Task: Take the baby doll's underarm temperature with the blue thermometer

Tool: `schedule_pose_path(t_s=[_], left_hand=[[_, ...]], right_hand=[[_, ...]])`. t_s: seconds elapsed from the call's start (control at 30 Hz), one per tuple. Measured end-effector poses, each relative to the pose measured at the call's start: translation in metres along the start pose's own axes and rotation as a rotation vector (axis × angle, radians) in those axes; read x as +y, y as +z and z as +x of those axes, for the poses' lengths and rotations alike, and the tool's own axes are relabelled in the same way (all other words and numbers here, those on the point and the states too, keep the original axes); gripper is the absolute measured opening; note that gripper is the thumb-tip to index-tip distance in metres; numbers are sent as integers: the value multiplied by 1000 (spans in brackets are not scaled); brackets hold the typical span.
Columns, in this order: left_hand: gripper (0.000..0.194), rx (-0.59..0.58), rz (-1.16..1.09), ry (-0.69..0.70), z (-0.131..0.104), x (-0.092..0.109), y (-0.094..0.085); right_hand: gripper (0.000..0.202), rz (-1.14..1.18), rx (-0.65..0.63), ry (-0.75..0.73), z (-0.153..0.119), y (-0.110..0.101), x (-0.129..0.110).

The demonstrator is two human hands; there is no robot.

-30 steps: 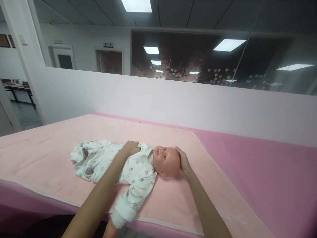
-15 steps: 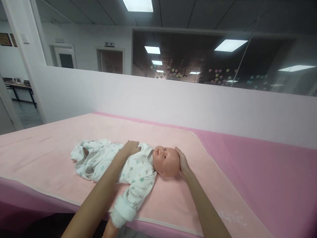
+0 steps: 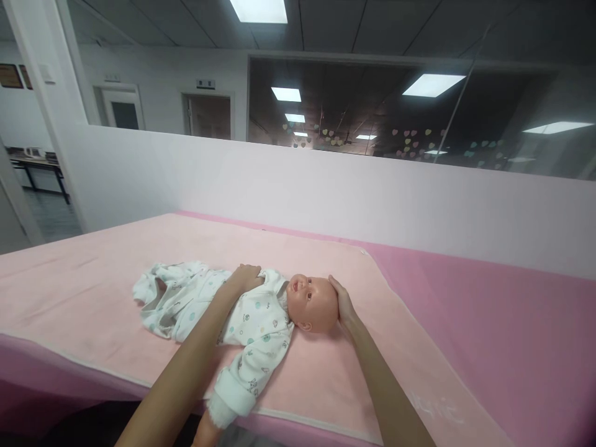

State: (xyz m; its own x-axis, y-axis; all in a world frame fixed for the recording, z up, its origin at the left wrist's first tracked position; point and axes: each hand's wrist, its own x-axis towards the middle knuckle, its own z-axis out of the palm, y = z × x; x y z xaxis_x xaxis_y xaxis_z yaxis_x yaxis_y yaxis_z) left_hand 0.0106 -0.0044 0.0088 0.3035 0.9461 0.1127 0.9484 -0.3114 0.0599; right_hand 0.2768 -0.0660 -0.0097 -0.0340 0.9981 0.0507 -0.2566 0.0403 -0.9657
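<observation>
A baby doll (image 3: 266,315) lies on its back on a pink cloth, in a white patterned outfit, its bald head (image 3: 316,305) toward the right. My left hand (image 3: 246,277) rests over the doll's chest, its fingers lying on the outfit; part of them is hidden. Around the crown of the head curves my right hand (image 3: 343,302), holding it from the right side, with its fingertips at the top. The doll's near sleeve (image 3: 254,372) reaches toward the front edge, and the legs of the outfit (image 3: 170,301) lie loosely crumpled at the left.
The pale pink cloth (image 3: 107,261) covers much of a darker pink surface (image 3: 493,310), which shows at the right. A white low wall (image 3: 298,192) with glass above it stands behind. Through an opening at the far left, a table (image 3: 37,162) is visible.
</observation>
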Motion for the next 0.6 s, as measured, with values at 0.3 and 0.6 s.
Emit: schedule_pose_path(t_s=[0.3, 0.6], left_hand=[[31, -1, 19, 10, 1, 0, 1], [32, 4, 15, 16, -1, 0, -1]], right_hand=[[40, -3, 110, -73, 2, -5, -2], [38, -15, 106, -72, 1, -6, -6]])
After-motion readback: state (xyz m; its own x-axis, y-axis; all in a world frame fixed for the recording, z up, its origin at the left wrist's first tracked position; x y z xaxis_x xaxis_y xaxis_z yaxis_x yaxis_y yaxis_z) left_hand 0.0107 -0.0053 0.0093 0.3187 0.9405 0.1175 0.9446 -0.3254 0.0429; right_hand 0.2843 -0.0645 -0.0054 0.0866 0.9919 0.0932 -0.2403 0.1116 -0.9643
